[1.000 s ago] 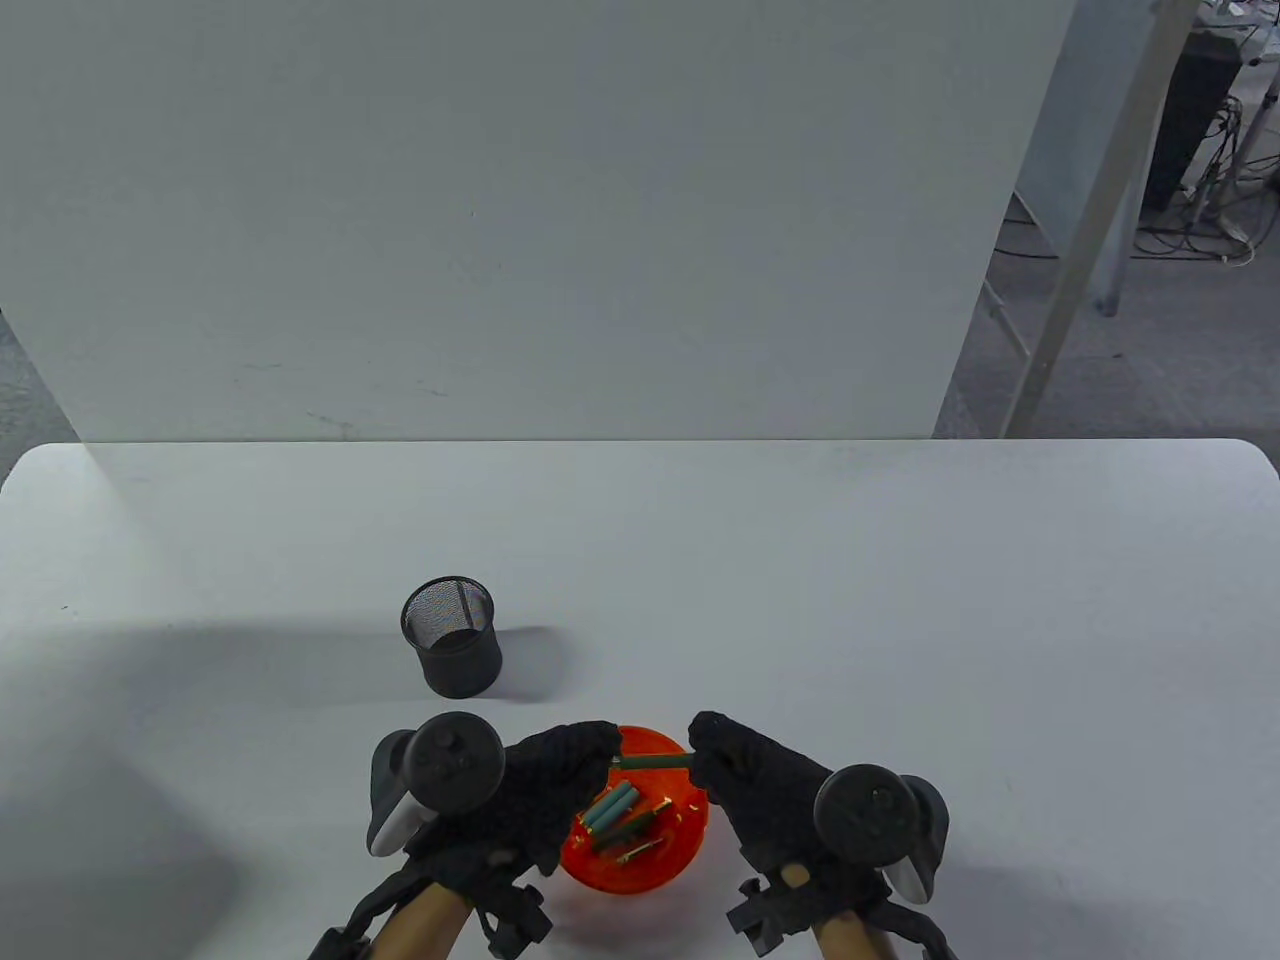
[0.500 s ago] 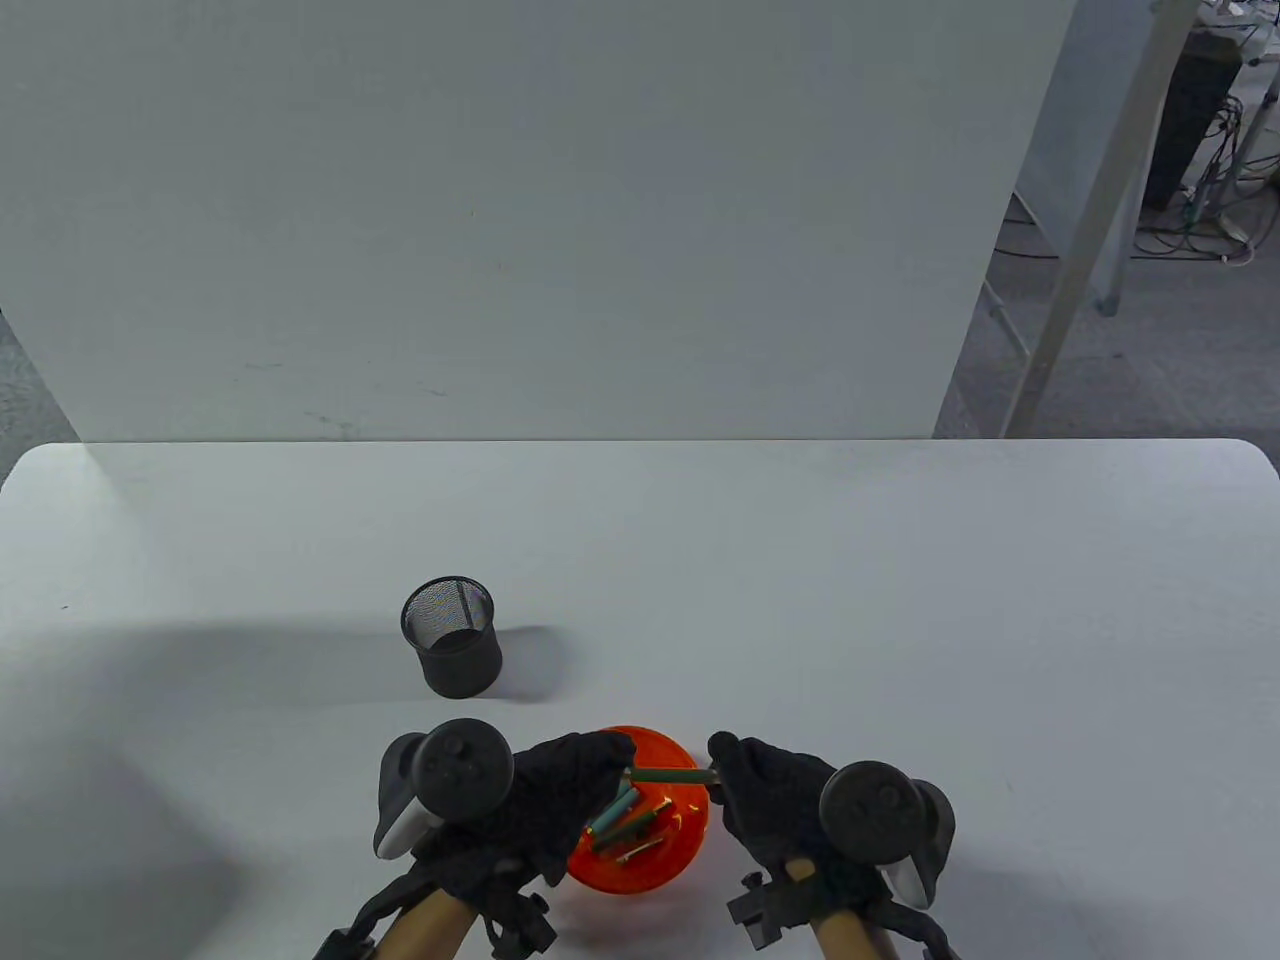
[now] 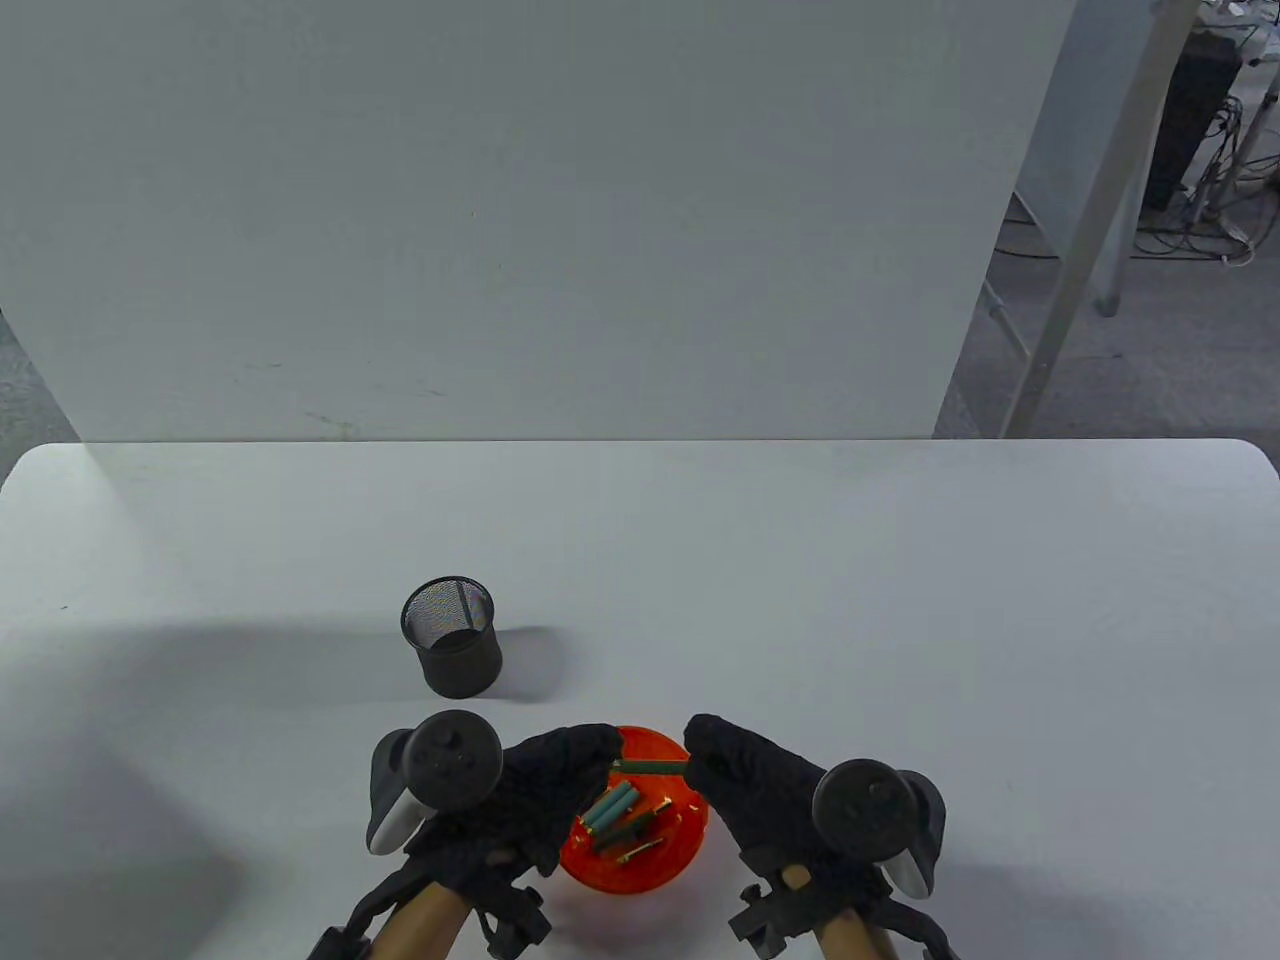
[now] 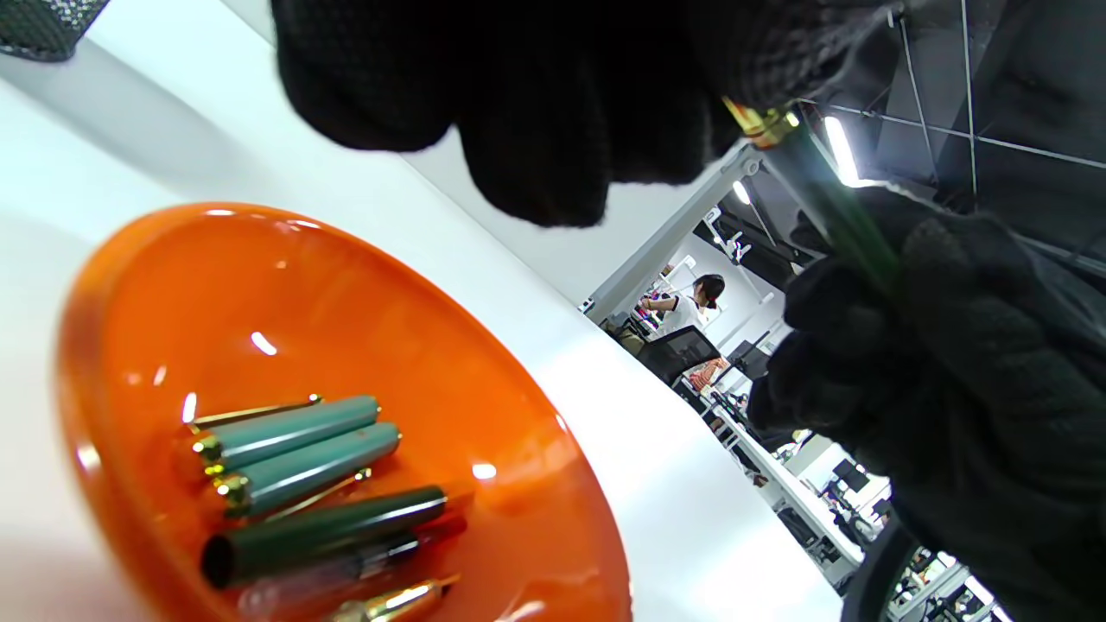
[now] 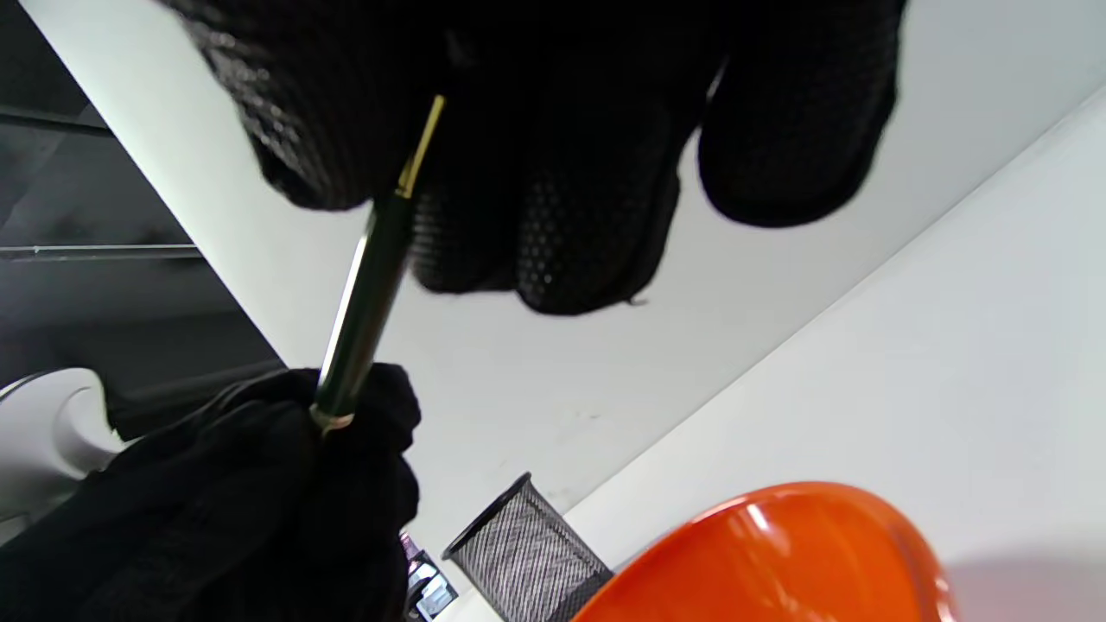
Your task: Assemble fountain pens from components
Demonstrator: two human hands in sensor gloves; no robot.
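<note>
Both hands back closer together than half a second ago, left hand and right hand each gripping an end of the dark green pen, above the orange bowl at lower centre.

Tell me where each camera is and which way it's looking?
Table view: high up, looking down at the white table; both gloved hands, left hand and right hand, enter from the bottom.
Left wrist view: on the left wrist, tilted, looking across the orange bowl; left fingers hang from the top.
Right wrist view: on the right wrist, facing the left hand; right fingers on top.
Shared: all three show the green pen held between both hands, the bowl and the mesh cup.
</note>
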